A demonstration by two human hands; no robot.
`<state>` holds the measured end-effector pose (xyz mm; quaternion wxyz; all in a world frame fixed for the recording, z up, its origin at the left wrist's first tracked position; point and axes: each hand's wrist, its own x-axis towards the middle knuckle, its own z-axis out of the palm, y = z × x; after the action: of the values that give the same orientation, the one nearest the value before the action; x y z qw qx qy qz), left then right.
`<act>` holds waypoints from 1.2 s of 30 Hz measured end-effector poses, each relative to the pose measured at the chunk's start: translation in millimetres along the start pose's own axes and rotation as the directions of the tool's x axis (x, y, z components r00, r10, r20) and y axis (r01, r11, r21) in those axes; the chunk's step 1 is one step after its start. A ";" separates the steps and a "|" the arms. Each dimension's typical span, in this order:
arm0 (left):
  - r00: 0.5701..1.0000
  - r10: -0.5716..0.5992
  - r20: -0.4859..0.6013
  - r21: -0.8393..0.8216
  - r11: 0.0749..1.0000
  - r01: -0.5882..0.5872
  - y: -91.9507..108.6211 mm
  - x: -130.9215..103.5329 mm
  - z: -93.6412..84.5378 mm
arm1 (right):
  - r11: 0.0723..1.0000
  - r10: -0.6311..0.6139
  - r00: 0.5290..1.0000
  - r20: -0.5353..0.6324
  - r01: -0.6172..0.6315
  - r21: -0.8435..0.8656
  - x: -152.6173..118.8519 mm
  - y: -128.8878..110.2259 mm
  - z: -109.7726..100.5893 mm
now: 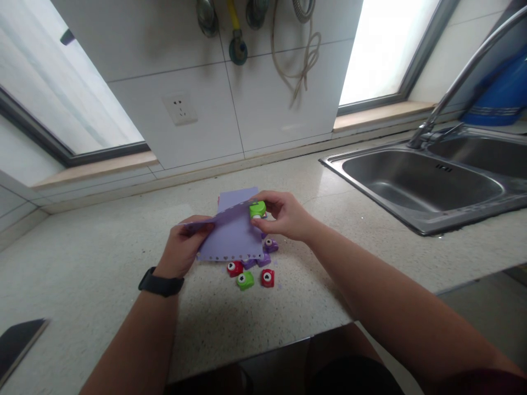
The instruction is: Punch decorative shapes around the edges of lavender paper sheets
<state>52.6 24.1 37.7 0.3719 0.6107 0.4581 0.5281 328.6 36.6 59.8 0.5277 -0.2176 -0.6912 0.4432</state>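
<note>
A purple sheet of paper [234,233] is held tilted above the counter, with small punched shapes along its near and far edges. My left hand [183,244] pinches its left side between thumb and fingers. At the upper right corner my right hand [284,214] grips a green craft punch [257,209], set against the paper's edge. Below the sheet lie more punches: a red punch [234,268], a second green punch [245,280], another red punch [267,277] and several purple punches [270,244], partly hidden by the paper. More purple paper [239,197] lies behind.
A steel sink [420,178] with a tap [428,129] is set into the speckled counter [102,263] at right. A dark flat object [20,345] lies at far left. Behind stands a tiled wall with a socket [180,109] and pipe fittings [237,48].
</note>
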 end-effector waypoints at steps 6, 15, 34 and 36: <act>0.999 -0.051 0.004 -0.060 0.997 0.052 -2.0 -1.7 1.1 | 0.999 0.045 0.999 -0.001 -0.045 0.021 -0.3 2.7 0.9; 0.994 -0.106 -0.004 -0.072 0.992 0.105 -0.5 -2.8 2.7 | 0.999 0.044 0.999 -0.004 -0.044 -0.008 -2.1 -4.2 0.7; 0.993 -0.114 -0.009 -0.087 0.990 0.113 -2.9 -3.1 -0.4 | 0.957 0.056 0.997 0.053 -0.038 -0.287 -6.2 -24.0 -1.4; 0.992 -0.126 -0.001 -0.102 0.987 0.125 -4.6 -3.4 -0.6 | 0.949 0.052 0.997 0.051 -0.033 -0.313 -5.3 -22.6 -3.2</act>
<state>51.1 22.3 32.4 0.4334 0.5589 0.4695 0.5286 337.2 22.1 76.1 0.4563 -0.3001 -0.7630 0.3458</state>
